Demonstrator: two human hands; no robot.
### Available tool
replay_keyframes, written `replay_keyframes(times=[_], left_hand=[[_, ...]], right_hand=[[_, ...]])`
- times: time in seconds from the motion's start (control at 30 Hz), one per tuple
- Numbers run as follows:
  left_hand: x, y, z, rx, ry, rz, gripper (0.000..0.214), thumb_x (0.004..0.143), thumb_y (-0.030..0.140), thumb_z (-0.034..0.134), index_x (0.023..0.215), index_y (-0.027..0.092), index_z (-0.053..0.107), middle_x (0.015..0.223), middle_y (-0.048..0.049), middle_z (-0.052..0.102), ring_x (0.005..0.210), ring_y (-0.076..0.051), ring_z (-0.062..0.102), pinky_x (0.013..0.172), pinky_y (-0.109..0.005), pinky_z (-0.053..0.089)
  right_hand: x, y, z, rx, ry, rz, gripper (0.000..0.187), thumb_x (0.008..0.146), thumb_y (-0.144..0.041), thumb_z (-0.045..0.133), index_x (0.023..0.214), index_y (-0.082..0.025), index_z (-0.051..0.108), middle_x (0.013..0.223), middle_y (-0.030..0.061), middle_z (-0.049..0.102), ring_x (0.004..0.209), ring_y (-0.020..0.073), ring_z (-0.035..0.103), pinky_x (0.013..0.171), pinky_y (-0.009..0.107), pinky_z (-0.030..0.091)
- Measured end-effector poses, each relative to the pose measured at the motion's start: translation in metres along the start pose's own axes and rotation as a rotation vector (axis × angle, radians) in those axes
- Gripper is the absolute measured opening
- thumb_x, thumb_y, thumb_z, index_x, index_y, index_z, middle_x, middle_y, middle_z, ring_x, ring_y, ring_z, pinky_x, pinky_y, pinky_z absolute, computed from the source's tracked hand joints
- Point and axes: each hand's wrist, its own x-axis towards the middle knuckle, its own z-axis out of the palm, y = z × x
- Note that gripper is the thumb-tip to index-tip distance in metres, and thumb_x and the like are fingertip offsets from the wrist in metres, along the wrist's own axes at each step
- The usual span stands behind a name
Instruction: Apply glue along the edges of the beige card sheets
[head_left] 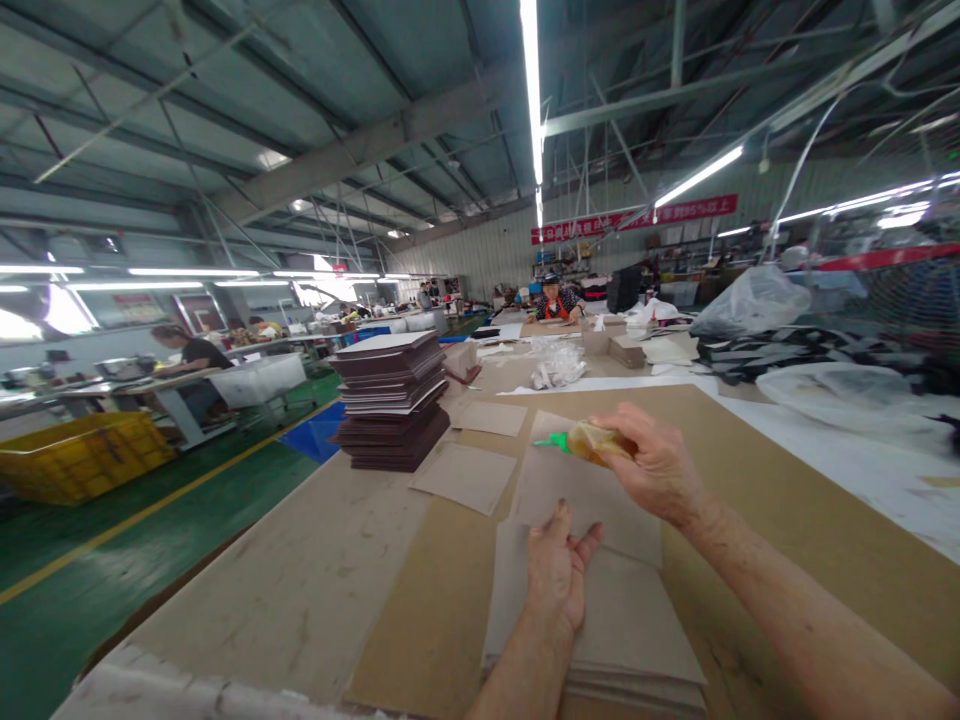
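My right hand (660, 465) is wrapped round a glue bottle (592, 441) with amber contents and a green nozzle. The bottle lies nearly level, its tip pointing left above a grey-brown cardboard sheet (566, 480). My left hand (555, 565) rests on the cardboard nearer to me, thumb and fingers apart, holding nothing that I can see. Beneath it lies a stack of cardboard sheets (630, 625). Two more cardboard pieces, one nearer (469, 477) and one farther (491, 418), lie to the left.
A tall stack of dark brown panels (390, 400) stands at the table's left side. Crumpled clear plastic (557, 362) lies farther back. Plastic bags and black strips (802, 350) are heaped at right. A person (555, 300) sits across the table. A yellow bin (82, 455) stands on the floor.
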Motion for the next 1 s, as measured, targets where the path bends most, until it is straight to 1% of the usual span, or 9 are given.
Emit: replay_keyframes(times=[0.1,0.17,0.23,0.3,0.37,0.57,0.7,0.87,1.0], left_hand=[[0.000,0.000,0.000,0.000,-0.001,-0.002,0.023,0.077,0.021,0.085,0.092,0.013,0.069,0.096,-0.0076,0.071,0.075,-0.015,0.066,0.080,-0.046,0.068],[0.000,0.000,0.000,-0.006,0.001,-0.001,0.022,0.078,0.019,0.084,0.093,0.013,0.069,0.097,-0.0069,0.071,0.072,-0.014,0.066,0.079,-0.047,0.068],[0.001,0.000,-0.001,-0.007,0.011,-0.004,0.019,0.079,0.018,0.083,0.087,0.013,0.067,0.083,-0.0024,0.068,0.061,-0.010,0.059,0.079,-0.049,0.069],[0.002,0.000,-0.002,0.002,0.027,-0.014,0.020,0.080,0.018,0.082,0.079,0.013,0.063,0.069,0.0030,0.061,0.050,-0.006,0.047,0.080,-0.050,0.069],[0.002,0.000,-0.002,0.012,0.037,-0.024,0.020,0.081,0.017,0.082,0.078,0.012,0.062,0.066,0.0047,0.057,0.048,-0.004,0.042,0.080,-0.050,0.069],[0.001,0.003,-0.001,0.006,0.034,-0.004,0.013,0.085,0.012,0.075,0.078,0.012,0.064,0.069,0.0033,0.059,0.049,-0.005,0.045,0.078,-0.051,0.069],[0.000,0.005,0.001,0.027,0.036,-0.002,0.010,0.086,0.009,0.071,0.079,0.012,0.066,0.073,0.0008,0.062,0.056,-0.009,0.055,0.080,-0.053,0.068],[0.001,0.008,0.001,0.040,-0.014,-0.004,0.013,0.083,0.011,0.076,0.076,0.014,0.065,0.075,-0.0003,0.065,0.073,-0.015,0.067,0.086,-0.055,0.066],[0.001,0.008,0.000,0.026,-0.003,-0.007,0.021,0.080,0.010,0.078,0.069,0.015,0.060,0.069,0.0024,0.061,0.076,-0.015,0.067,0.087,-0.054,0.067]], right_hand=[[-0.001,0.002,-0.001,-0.002,-0.022,0.002,0.019,0.086,-0.012,0.060,0.098,-0.023,0.070,0.078,0.0011,0.067,0.069,0.0158,0.064,0.063,0.026,0.049],[0.000,0.007,-0.004,-0.020,-0.016,0.016,0.018,0.087,-0.014,0.060,0.099,-0.023,0.070,0.080,0.0014,0.068,0.071,0.0165,0.066,0.064,0.027,0.050],[0.005,0.014,-0.008,-0.051,0.027,0.043,0.018,0.087,-0.015,0.060,0.100,-0.023,0.069,0.086,0.0031,0.071,0.077,0.0189,0.068,0.069,0.030,0.052],[0.010,0.020,-0.012,-0.080,0.052,0.057,0.018,0.088,-0.015,0.060,0.100,-0.023,0.069,0.089,0.0041,0.071,0.082,0.0205,0.068,0.074,0.032,0.053],[0.015,0.024,-0.016,-0.103,0.044,0.057,0.017,0.087,-0.015,0.059,0.099,-0.023,0.069,0.089,0.0038,0.071,0.083,0.0204,0.067,0.075,0.032,0.052],[0.015,0.027,-0.029,-0.183,-0.066,0.050,0.016,0.083,-0.010,0.059,0.090,-0.023,0.068,0.084,0.0033,0.068,0.079,0.0194,0.063,0.071,0.030,0.045],[0.017,0.022,-0.032,-0.207,-0.094,0.041,0.017,0.084,-0.009,0.057,0.091,-0.022,0.066,0.084,0.0029,0.066,0.080,0.0190,0.062,0.072,0.029,0.044],[0.023,0.017,-0.024,-0.236,-0.122,0.030,0.021,0.085,-0.011,0.057,0.099,-0.023,0.066,0.089,0.0037,0.067,0.080,0.0187,0.061,0.071,0.029,0.043],[0.013,0.027,-0.038,-0.285,-0.159,0.063,0.017,0.083,-0.010,0.058,0.091,-0.023,0.066,0.088,0.0032,0.067,0.078,0.0186,0.061,0.069,0.029,0.042]])
